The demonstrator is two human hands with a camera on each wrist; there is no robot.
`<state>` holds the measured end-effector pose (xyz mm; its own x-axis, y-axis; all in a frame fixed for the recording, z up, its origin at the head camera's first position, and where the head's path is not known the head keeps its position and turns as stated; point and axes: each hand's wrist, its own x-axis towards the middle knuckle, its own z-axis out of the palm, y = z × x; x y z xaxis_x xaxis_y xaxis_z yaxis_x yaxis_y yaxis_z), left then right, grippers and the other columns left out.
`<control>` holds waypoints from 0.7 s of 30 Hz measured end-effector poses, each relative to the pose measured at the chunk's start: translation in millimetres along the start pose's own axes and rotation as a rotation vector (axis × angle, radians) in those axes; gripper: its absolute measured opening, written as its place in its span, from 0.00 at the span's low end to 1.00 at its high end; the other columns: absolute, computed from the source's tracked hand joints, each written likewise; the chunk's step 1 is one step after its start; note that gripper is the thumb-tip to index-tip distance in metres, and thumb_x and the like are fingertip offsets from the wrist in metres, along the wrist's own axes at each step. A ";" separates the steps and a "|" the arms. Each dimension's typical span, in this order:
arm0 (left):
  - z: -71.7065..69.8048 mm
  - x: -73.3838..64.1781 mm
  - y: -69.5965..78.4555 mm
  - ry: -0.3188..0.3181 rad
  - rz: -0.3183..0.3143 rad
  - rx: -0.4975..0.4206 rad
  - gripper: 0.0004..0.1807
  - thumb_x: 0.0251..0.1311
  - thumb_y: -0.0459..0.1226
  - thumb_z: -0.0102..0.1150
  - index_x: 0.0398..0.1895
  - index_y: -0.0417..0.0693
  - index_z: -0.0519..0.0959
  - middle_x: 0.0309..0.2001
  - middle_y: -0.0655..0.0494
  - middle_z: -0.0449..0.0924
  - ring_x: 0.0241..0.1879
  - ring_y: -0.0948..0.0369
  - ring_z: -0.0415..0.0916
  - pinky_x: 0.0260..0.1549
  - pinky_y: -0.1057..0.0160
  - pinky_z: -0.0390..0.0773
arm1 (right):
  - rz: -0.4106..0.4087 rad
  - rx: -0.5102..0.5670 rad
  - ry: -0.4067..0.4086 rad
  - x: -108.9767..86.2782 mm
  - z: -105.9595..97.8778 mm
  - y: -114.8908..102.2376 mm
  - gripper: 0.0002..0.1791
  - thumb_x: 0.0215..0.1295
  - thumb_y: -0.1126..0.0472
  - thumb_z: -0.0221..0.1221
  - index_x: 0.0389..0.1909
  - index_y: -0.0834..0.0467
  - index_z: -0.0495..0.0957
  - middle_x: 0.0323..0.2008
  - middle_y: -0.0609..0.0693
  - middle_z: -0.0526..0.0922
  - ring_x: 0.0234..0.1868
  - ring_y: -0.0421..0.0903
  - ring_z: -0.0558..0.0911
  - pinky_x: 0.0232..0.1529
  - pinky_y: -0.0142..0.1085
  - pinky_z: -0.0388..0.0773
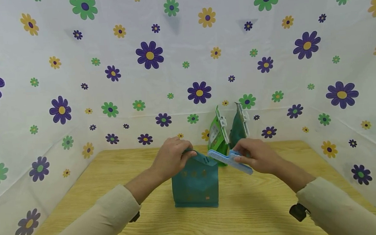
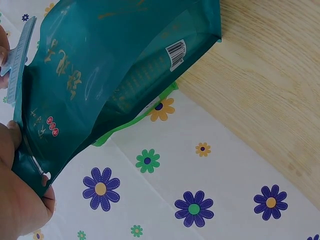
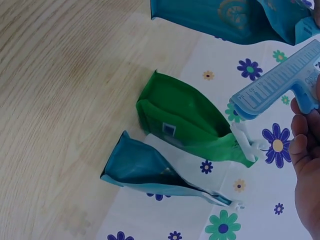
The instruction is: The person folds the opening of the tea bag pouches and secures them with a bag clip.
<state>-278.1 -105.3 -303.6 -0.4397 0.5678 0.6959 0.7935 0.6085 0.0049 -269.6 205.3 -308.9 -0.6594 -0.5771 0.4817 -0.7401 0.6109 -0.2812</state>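
Observation:
A teal pouch bag stands upright on the wooden table, its top edge folded over. My left hand pinches the top left corner of that bag, thumb on the near side; the left wrist view shows the hand at the bag's end. Between thumb and fingers, my right hand holds a light blue bag clip by its handle, just right of the bag's top. In the right wrist view the clip's long bar bears ruler-like markings. Whether the clip touches the bag is hard to tell.
Behind stand a green bag and a darker teal bag, each with a white clip across its top. The wooden table ends at a white, flower-printed cloth at the back and sides.

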 end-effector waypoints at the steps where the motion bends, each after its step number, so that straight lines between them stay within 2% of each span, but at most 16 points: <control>1: 0.0 -0.1 0.2 -0.002 -0.002 0.002 0.06 0.61 0.39 0.67 0.32 0.47 0.81 0.27 0.58 0.84 0.27 0.61 0.72 0.36 0.58 0.75 | -0.002 0.000 0.008 0.6 1.1 -1.0 0.08 0.64 0.62 0.66 0.41 0.59 0.80 0.31 0.43 0.80 0.29 0.35 0.73 0.30 0.31 0.73; 9: -1.1 -0.2 0.2 -0.019 -0.010 0.005 0.06 0.62 0.39 0.67 0.32 0.47 0.81 0.28 0.58 0.84 0.28 0.61 0.72 0.35 0.59 0.74 | -0.033 0.001 0.037 7.9 8.1 -6.8 0.05 0.65 0.62 0.65 0.38 0.58 0.80 0.29 0.43 0.79 0.28 0.35 0.71 0.30 0.32 0.71; 15: -2.0 0.3 -3.4 -0.039 0.040 -0.017 0.05 0.62 0.38 0.67 0.34 0.46 0.83 0.30 0.57 0.85 0.30 0.60 0.74 0.36 0.58 0.75 | -0.070 0.010 0.091 14.6 16.6 -9.5 0.06 0.63 0.63 0.66 0.37 0.58 0.79 0.28 0.44 0.78 0.27 0.35 0.70 0.28 0.31 0.70; 18: -3.8 1.1 -4.9 -0.077 0.058 -0.027 0.04 0.63 0.36 0.66 0.37 0.45 0.84 0.33 0.55 0.86 0.33 0.59 0.75 0.37 0.57 0.75 | -0.096 0.019 0.119 17.3 20.7 -11.3 0.05 0.63 0.65 0.66 0.36 0.58 0.79 0.28 0.44 0.77 0.28 0.35 0.69 0.28 0.31 0.69; 21: -7.6 2.0 -5.6 -0.133 0.046 -0.033 0.05 0.64 0.34 0.64 0.40 0.44 0.84 0.38 0.54 0.86 0.36 0.58 0.76 0.39 0.56 0.75 | -0.114 0.021 0.127 21.6 22.4 -13.9 0.06 0.62 0.65 0.66 0.36 0.58 0.78 0.27 0.44 0.75 0.27 0.35 0.68 0.28 0.31 0.68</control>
<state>-280.2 -111.8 -296.7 -0.4529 0.6645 0.5944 0.8264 0.5631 0.0000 -276.5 172.2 -313.2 -0.5501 -0.5679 0.6123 -0.8125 0.5332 -0.2354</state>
